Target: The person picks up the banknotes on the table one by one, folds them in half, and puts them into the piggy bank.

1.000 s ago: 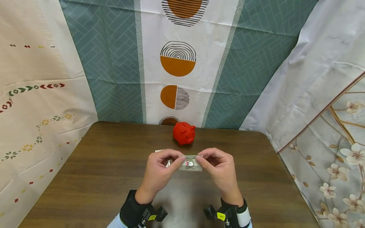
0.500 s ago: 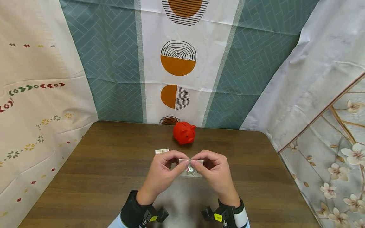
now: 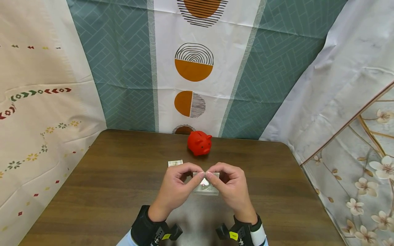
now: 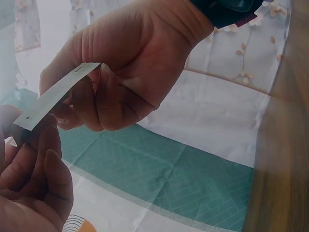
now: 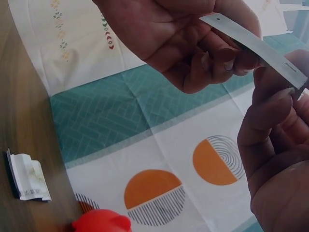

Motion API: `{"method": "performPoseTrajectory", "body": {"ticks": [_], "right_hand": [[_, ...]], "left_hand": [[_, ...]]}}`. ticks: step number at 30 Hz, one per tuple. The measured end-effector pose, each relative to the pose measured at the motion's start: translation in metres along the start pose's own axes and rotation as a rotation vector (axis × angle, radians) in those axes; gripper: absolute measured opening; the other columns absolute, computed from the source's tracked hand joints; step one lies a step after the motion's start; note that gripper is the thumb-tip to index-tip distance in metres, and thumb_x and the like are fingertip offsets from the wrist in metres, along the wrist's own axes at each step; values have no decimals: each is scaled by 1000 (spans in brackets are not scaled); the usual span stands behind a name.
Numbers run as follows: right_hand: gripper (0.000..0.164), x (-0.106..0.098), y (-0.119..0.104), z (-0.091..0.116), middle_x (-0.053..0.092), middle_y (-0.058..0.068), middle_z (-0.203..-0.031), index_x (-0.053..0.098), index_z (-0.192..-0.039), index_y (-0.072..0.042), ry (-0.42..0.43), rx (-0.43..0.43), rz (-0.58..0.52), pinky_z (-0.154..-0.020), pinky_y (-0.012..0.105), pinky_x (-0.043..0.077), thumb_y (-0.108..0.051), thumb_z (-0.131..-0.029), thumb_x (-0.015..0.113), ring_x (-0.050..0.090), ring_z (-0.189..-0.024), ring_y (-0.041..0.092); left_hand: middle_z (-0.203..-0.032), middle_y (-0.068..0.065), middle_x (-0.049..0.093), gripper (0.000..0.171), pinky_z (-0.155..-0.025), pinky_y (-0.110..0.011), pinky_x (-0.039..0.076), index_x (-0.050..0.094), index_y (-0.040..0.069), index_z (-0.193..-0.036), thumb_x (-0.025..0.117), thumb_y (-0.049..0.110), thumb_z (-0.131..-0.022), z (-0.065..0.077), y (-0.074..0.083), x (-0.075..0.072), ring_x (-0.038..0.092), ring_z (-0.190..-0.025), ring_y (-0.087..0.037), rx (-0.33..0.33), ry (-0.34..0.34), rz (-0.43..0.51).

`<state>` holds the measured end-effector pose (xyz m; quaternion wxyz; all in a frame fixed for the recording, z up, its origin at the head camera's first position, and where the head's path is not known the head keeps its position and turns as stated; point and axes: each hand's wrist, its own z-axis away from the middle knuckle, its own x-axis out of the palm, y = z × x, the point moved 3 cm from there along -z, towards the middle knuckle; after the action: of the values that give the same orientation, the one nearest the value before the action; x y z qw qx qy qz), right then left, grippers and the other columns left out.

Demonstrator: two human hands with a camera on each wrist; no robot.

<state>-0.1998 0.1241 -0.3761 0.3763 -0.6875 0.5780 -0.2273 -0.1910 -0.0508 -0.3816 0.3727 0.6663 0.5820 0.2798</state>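
Observation:
My left hand and right hand meet over the table, thumbs side by side. Between thumbs and fingertips, both pinch the upper edge of a small flat pale packet. A white, shiny patch shows on its front just under the thumbs. From the left wrist view the packet appears as a narrow pale strip with a small dark dot near one end and a short mark near the other. The right wrist view shows this same strip slightly bowed. What the packet contains cannot be made out.
At the far edge of the brown table stands a red piggy bank. Behind my left hand lies a small folded pale paper-like piece, crumpled in the right wrist view. Patterned cloths hang behind and at both sides.
Both hands have come closer together along the packet's top edge and sunk slightly. The packet has tilted, so a pale lower strip now shows. The piggy bank stays put.

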Motion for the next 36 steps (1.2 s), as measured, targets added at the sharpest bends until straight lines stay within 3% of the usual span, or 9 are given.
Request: {"method": "performPoseTrajectory", "body": {"ticks": [12, 30, 36], "right_hand": [[18, -4, 0, 2, 69, -6, -80, 75, -93, -3, 64, 41, 44, -42, 25, 27, 12, -89, 68, 39, -55, 16], [10, -10, -1, 3, 69, -5, -79, 74, -96, -3, 101, 156, 60, -39, 29, 42, 5, -93, 68, 51, -53, 16], [7, -13, -2, 5, 68, -5, -77, 73, -93, -1, 119, 154, 57, -38, 30, 45, 5, -93, 69, 51, -50, 16]], "left_hand": [[-77, -7, 67, 8, -58, -24, 50, 75, 7, -94, 71, 0, -94, 1, -2, -1, 57, -70, -11, 16, 45, -7], [-80, -10, 67, 7, -52, -23, 46, 75, 5, -96, 70, 1, -94, -1, -4, -3, 55, -68, -11, 8, 88, -12], [-82, -11, 69, 7, -52, -23, 46, 75, 5, -96, 69, 0, -94, 0, -4, -4, 55, -67, -10, -2, 101, -18]]}}
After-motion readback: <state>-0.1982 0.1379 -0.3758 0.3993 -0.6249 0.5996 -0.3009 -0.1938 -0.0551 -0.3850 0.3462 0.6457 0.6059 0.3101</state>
